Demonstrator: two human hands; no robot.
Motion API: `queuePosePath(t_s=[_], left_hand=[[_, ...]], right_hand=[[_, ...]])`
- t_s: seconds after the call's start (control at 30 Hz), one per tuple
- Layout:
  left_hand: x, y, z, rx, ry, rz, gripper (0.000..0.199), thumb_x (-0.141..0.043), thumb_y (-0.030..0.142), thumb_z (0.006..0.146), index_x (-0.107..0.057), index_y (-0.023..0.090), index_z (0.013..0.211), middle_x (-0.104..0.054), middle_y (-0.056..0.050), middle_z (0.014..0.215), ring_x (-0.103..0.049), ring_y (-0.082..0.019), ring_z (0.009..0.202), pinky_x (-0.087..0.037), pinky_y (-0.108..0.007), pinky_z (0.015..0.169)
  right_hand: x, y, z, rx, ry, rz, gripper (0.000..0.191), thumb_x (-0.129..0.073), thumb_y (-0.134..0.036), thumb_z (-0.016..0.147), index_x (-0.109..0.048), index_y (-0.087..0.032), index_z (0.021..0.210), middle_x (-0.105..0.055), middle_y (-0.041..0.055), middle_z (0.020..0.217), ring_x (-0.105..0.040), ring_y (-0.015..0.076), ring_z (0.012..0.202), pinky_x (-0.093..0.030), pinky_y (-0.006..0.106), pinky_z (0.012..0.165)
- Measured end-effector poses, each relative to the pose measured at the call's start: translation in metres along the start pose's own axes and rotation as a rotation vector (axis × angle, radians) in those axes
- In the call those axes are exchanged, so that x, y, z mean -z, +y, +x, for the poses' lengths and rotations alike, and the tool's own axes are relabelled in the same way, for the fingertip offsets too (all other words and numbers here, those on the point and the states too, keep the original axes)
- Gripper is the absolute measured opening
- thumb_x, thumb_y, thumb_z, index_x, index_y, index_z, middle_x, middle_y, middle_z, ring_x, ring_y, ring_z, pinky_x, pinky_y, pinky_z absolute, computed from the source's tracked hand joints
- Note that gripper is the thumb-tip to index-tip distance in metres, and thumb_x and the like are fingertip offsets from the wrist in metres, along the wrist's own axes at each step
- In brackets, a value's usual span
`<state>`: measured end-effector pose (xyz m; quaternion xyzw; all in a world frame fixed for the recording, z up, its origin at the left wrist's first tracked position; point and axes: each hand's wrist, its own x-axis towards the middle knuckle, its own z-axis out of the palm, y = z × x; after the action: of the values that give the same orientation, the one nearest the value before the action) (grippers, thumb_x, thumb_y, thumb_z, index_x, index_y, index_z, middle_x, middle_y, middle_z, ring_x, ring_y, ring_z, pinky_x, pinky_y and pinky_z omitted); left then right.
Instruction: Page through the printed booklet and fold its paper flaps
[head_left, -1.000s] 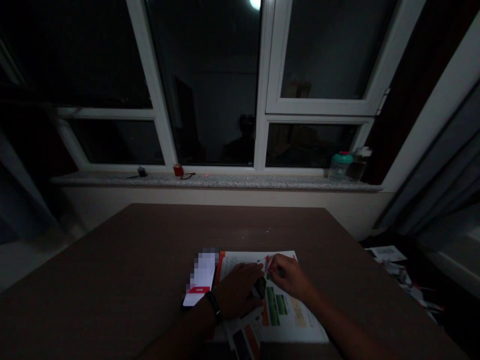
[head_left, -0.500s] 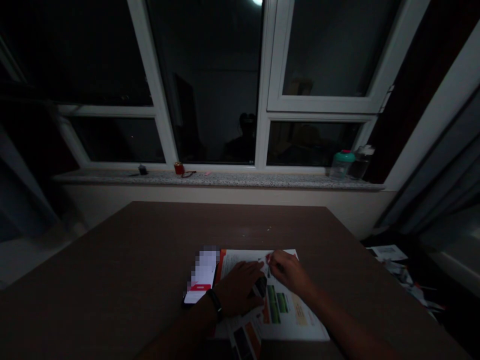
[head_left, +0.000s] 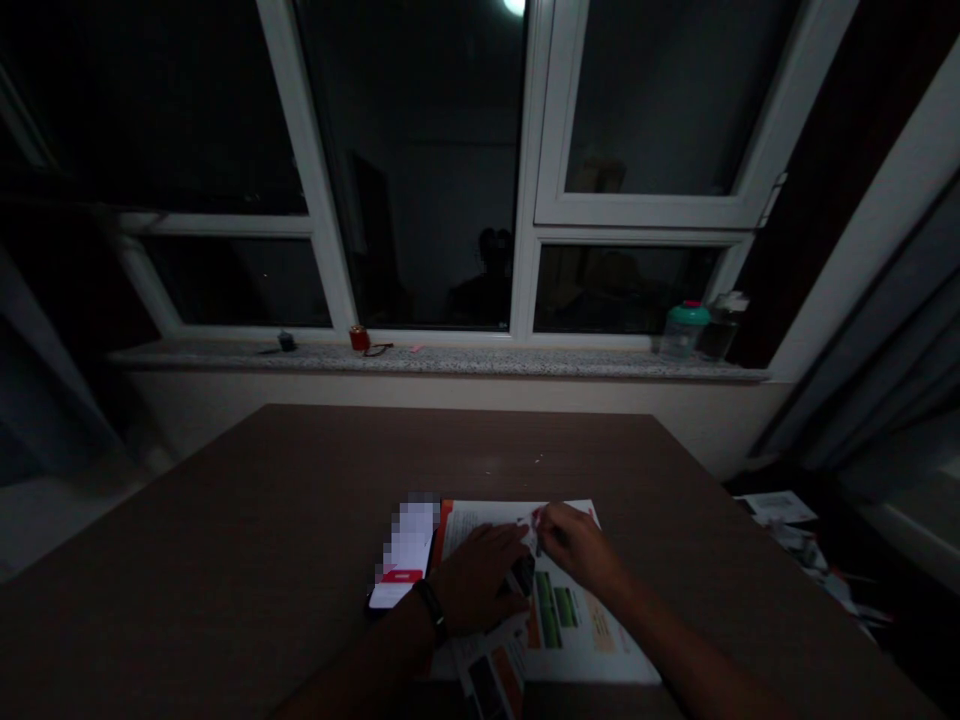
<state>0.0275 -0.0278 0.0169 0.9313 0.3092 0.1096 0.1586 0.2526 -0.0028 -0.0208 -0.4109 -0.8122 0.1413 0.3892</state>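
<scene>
A printed booklet or magazine (head_left: 615,650) with green pictures lies on the table. Across its left part runs a loose printed paper strip (head_left: 495,675), whose lower end hangs past the booklet's near edge. My left hand (head_left: 484,580) rests flat on the strip, fingers stretched out, a dark band around the wrist. At the strip's upper end, my right hand (head_left: 566,535) is closed in a pinch on the paper; a small reddish patch shows by its fingertips. Exactly how the fingers grip is too dark to see.
A lit phone (head_left: 405,555) lies left of the booklet on the brown table (head_left: 337,470). Tiny white scraps (head_left: 538,459) dot the table beyond. On the windowsill (head_left: 480,360) stand a red container (head_left: 359,338) and a teal-lidded bottle (head_left: 684,330). Papers (head_left: 780,507) are piled at the right.
Almost nothing differs. Both hands keep their places on the paper, with only a tiny shift of the right fingers.
</scene>
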Motion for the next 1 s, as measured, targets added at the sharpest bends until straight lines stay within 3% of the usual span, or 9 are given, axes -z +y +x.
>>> queuePosePath(t_s=[0.33, 0.57, 0.73, 0.9, 1.0], left_hand=[[-0.001, -0.001, 0.002, 0.046, -0.032, -0.003, 0.066, -0.070, 0.034, 0.083, -0.040, 0.018, 0.139, -0.035, -0.013, 0.152, -0.032, -0.030, 0.140, -0.022, -0.051, 0.115], [-0.002, 0.000, 0.002, 0.090, -0.007, 0.042, 0.060, -0.067, 0.032, 0.086, -0.042, 0.021, 0.139, -0.032, -0.012, 0.153, -0.030, -0.029, 0.141, -0.022, -0.051, 0.115], [0.001, 0.001, 0.001, 0.100, 0.022, 0.074, 0.059, -0.070, 0.032, 0.083, -0.046, 0.021, 0.137, -0.039, -0.013, 0.149, -0.036, -0.031, 0.136, -0.026, -0.050, 0.113], [-0.004, -0.004, 0.000, 0.067, 0.030, 0.071, 0.070, -0.072, 0.042, 0.081, -0.041, 0.025, 0.141, -0.039, -0.012, 0.149, -0.036, -0.033, 0.135, -0.026, -0.053, 0.112], [-0.006, -0.006, 0.000, 0.068, 0.011, 0.076, 0.072, -0.071, 0.046, 0.081, -0.039, 0.024, 0.142, -0.037, -0.013, 0.150, -0.034, -0.033, 0.137, -0.023, -0.055, 0.113]], right_hand=[[0.000, -0.012, -0.009, 0.077, -0.164, 0.177, 0.019, -0.054, -0.003, 0.068, -0.047, -0.020, 0.066, -0.054, -0.0036, 0.069, -0.053, 0.0121, 0.065, -0.037, 0.020, 0.063], [-0.003, -0.005, -0.002, -0.084, -0.050, 0.107, 0.018, -0.053, -0.005, 0.073, -0.045, -0.020, 0.065, -0.053, -0.0036, 0.067, -0.049, 0.0121, 0.062, -0.035, 0.021, 0.059], [-0.003, -0.002, -0.006, -0.115, -0.135, 0.174, 0.018, -0.057, -0.005, 0.070, -0.047, -0.020, 0.064, -0.051, -0.0063, 0.060, -0.048, 0.0103, 0.056, -0.033, 0.019, 0.055], [-0.001, -0.011, -0.014, -0.078, -0.249, 0.227, 0.018, -0.059, -0.005, 0.069, -0.051, -0.019, 0.063, -0.055, -0.0061, 0.061, -0.052, 0.0104, 0.057, -0.035, 0.019, 0.055], [-0.001, -0.014, -0.011, -0.083, -0.188, 0.199, 0.018, -0.057, -0.004, 0.070, -0.050, -0.019, 0.064, -0.055, -0.0052, 0.063, -0.053, 0.0112, 0.061, -0.036, 0.020, 0.058]])
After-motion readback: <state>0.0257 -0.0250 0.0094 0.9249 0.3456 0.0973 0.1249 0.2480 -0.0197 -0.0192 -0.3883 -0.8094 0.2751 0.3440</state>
